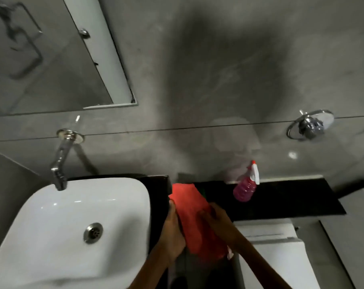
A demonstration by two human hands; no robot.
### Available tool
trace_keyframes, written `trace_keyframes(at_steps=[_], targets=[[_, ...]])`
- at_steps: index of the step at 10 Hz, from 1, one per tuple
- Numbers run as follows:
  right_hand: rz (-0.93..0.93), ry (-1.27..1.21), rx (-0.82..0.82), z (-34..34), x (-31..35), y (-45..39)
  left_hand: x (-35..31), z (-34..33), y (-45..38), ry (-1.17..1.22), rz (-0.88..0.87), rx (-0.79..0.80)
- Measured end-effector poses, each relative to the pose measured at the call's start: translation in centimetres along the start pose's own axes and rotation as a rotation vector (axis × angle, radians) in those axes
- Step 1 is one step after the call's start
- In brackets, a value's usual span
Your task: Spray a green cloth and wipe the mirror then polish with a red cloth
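Both hands grip red cloth [194, 217]: left hand [173, 230], right hand [217, 221].

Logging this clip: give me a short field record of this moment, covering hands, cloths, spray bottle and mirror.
left hand: grips the left edge of the red cloth
right hand: holds the same cloth's right side
green cloth: only a sliver shows behind the red one
pink plastic spray bottle: untouched on the black ledge
wall mirror: upper left, no hands near it
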State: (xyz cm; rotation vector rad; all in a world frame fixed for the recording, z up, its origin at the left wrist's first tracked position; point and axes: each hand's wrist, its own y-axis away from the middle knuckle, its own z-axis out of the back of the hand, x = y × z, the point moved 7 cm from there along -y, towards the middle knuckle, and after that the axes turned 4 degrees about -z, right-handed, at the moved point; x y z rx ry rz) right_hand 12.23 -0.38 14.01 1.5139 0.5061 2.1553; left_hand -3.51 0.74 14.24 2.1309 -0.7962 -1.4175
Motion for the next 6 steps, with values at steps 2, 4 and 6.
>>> trace_keyframes(at_steps=[2,4,6], targets=[[-0.128,-0.019,-0.049,4.7,-9.8,-9.0,7.0,-3.5,-11.0,-0.128,0.196,0.046],[-0.247,-0.086,-0.105,6.3,-14.2,-16.8,10.4,-3.3,-19.6,-0.177,0.166,-0.029],[-0.258,0.055,-0.129,5.8,-13.9,-14.2,10.9,-2.7,-18.0,-0.582,0.025,-0.085]])
